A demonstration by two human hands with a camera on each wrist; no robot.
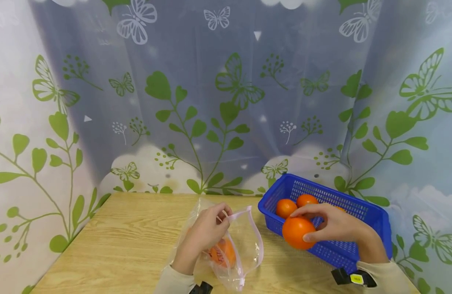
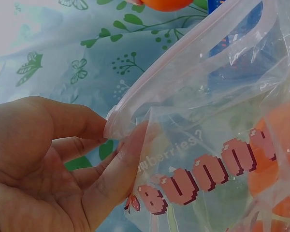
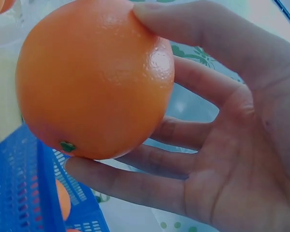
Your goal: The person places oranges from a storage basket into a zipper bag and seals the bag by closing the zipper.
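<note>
My right hand (image 1: pixel 330 224) grips an orange (image 1: pixel 298 232) between thumb and fingers, over the near left side of the blue basket. In the right wrist view that orange (image 3: pixel 94 82) shows a small green stem mark. With thumb and fingertips my left hand (image 1: pixel 211 226) pinches the pink-edged rim of a clear zip bag (image 1: pixel 252 245). Another orange (image 1: pixel 223 252) lies inside the bag. Printed letters reading "Bunny" (image 2: pixel 208 169) run across the bag's side in the left wrist view. The bag's mouth gapes toward the right.
A blue plastic basket (image 1: pixel 380 220) stands at the right of the wooden table (image 1: pixel 112 245). Several oranges lie in it, among them one at its left end (image 1: pixel 286 208). Behind the table hangs a curtain (image 1: pixel 196 102) printed with leaves and butterflies.
</note>
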